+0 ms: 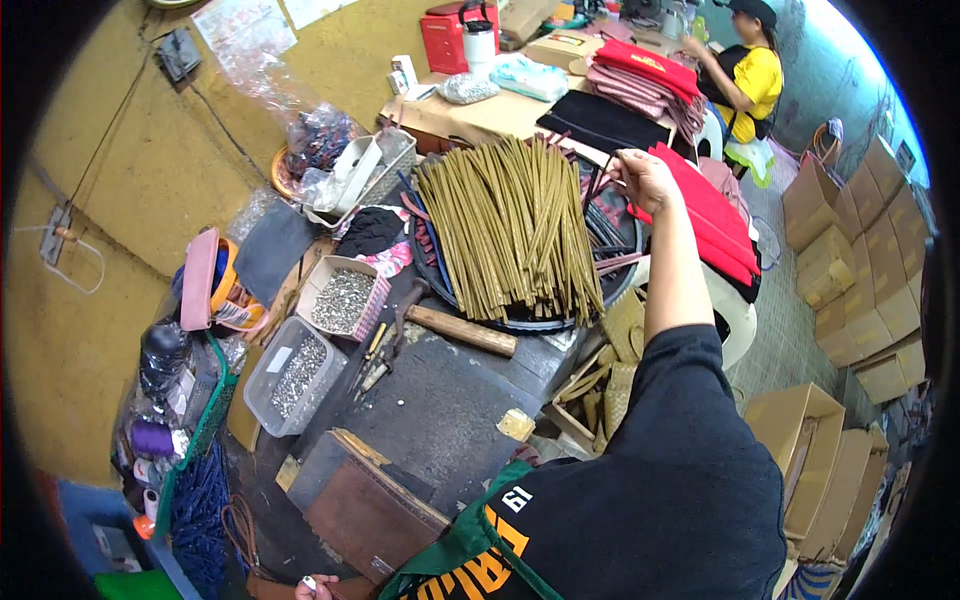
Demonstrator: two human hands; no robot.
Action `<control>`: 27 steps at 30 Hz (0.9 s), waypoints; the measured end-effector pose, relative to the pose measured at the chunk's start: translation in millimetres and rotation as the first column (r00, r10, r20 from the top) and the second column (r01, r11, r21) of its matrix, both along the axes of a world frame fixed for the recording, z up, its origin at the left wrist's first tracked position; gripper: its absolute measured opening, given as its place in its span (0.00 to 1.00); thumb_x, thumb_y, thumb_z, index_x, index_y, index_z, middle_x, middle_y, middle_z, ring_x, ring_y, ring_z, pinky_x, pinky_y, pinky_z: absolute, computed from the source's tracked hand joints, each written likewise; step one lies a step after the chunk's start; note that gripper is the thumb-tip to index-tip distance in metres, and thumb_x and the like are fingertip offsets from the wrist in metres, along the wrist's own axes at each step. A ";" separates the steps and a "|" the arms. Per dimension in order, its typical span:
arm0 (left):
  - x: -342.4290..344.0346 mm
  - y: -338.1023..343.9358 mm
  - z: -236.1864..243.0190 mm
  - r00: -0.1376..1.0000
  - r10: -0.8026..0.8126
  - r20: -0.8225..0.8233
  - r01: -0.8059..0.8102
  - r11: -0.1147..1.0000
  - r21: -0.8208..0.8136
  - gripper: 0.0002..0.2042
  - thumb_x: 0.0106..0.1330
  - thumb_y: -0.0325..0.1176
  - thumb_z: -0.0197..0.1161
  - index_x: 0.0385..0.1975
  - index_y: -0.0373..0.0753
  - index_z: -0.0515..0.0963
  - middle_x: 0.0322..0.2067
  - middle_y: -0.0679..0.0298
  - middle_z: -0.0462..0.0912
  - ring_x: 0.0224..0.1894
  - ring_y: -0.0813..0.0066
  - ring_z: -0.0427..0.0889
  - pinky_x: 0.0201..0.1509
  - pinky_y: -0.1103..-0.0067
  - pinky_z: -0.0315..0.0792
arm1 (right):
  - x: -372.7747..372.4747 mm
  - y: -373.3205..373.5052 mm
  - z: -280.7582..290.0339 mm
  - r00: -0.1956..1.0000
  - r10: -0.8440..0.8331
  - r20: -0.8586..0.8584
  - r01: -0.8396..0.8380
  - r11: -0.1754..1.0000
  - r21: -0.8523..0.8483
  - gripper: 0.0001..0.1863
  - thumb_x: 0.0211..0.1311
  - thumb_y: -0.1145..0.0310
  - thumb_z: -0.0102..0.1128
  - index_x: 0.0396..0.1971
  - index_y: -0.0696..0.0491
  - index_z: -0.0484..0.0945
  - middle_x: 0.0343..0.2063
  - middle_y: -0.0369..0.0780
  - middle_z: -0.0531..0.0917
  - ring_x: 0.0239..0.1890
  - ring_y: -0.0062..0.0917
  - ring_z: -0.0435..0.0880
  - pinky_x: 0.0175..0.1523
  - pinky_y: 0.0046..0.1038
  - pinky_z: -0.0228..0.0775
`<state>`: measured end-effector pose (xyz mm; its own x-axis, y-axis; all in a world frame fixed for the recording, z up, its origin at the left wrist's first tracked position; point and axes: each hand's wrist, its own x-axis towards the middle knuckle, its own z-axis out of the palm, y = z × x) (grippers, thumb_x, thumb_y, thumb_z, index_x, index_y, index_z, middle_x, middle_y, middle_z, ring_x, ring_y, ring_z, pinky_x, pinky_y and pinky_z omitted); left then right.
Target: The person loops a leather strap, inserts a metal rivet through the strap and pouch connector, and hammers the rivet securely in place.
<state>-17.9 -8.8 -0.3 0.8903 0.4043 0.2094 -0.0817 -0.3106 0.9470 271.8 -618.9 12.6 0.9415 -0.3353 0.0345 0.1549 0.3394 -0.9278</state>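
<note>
Two hands were in view: the right hand (645, 178) reached far across, fingers pinched shut on dark straps (600, 215) just beside the olive strap bundle (510, 230). Step judged as picking; next, drawing one free. The left hand (312, 587), near edge, grip indeterminate.

Dark workbench (440, 400), hammer (455, 325), olive straps (510, 230), rivet boxes (340, 300)

A thin dark strap (596, 183) hangs pinched at its upper end, drooping beside a fanned heap of long olive-tan straps (510, 232) lying across a round dark tray (625, 240).
</note>
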 end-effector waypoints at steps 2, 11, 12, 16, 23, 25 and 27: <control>-9.2 11.1 -8.6 0.997 -0.067 -0.038 0.062 0.991 -0.119 0.07 0.63 0.32 0.49 0.29 0.35 0.71 0.24 0.67 0.74 0.19 0.86 0.62 0.23 0.86 0.59 | -18.2 4.9 19.3 0.993 -0.065 0.094 0.052 0.990 0.134 0.07 0.60 0.68 0.45 0.30 0.54 0.71 0.21 0.36 0.75 0.21 0.20 0.74 0.28 0.26 0.70; 17.3 -38.8 27.4 0.954 -0.297 0.030 0.299 0.950 -0.093 0.07 0.56 0.27 0.48 0.24 0.30 0.71 0.24 0.59 0.72 0.29 0.73 0.71 0.35 0.80 0.64 | -62.6 265.8 55.7 0.812 0.504 0.294 -0.568 0.798 0.200 0.13 0.51 0.76 0.53 0.39 0.58 0.69 0.29 0.40 0.77 0.30 0.26 0.79 0.34 0.24 0.70; 27.5 -44.6 41.0 0.907 -0.416 -0.069 0.410 0.908 -0.081 0.06 0.56 0.26 0.47 0.26 0.30 0.71 0.28 0.59 0.73 0.32 0.73 0.71 0.37 0.81 0.65 | -78.9 300.2 54.7 0.743 0.635 0.211 -0.668 0.680 0.302 0.12 0.52 0.76 0.52 0.39 0.57 0.69 0.29 0.39 0.77 0.32 0.27 0.79 0.36 0.24 0.71; 42.3 -64.2 37.3 0.903 -0.419 -0.095 0.378 0.879 -0.290 0.14 0.64 0.32 0.45 0.45 0.31 0.63 0.35 0.59 0.74 0.34 0.79 0.72 0.39 0.83 0.66 | -126.8 401.8 26.7 0.487 0.862 0.142 -0.832 0.408 0.375 0.07 0.55 0.78 0.48 0.35 0.57 0.68 0.31 0.41 0.77 0.37 0.31 0.79 0.41 0.27 0.72; 31.9 -51.6 26.9 0.895 -0.407 -0.182 0.312 0.863 -0.398 0.13 0.66 0.36 0.41 0.27 0.34 0.68 0.22 0.65 0.71 0.24 0.85 0.68 0.26 0.88 0.63 | -148.8 450.9 23.2 0.358 0.933 0.049 -0.865 0.312 0.393 0.08 0.54 0.78 0.49 0.35 0.60 0.67 0.28 0.42 0.76 0.34 0.27 0.78 0.41 0.25 0.71; 24.5 -44.8 20.5 0.887 -0.454 -0.084 0.342 0.768 -0.542 0.13 0.66 0.37 0.42 0.25 0.35 0.67 0.22 0.65 0.70 0.23 0.84 0.67 0.26 0.88 0.63 | -138.1 460.1 28.8 0.405 0.912 0.063 -0.838 0.342 0.425 0.10 0.55 0.77 0.49 0.37 0.61 0.65 0.28 0.43 0.76 0.32 0.27 0.78 0.40 0.25 0.71; 19.9 -42.0 22.4 0.876 -0.477 -0.072 0.349 0.730 -0.588 0.14 0.66 0.38 0.41 0.23 0.36 0.66 0.22 0.65 0.70 0.26 0.83 0.67 0.32 0.86 0.63 | -120.5 465.7 36.8 0.464 0.882 0.088 -0.818 0.388 0.425 0.15 0.55 0.76 0.49 0.42 0.62 0.61 0.27 0.44 0.76 0.30 0.27 0.78 0.38 0.25 0.72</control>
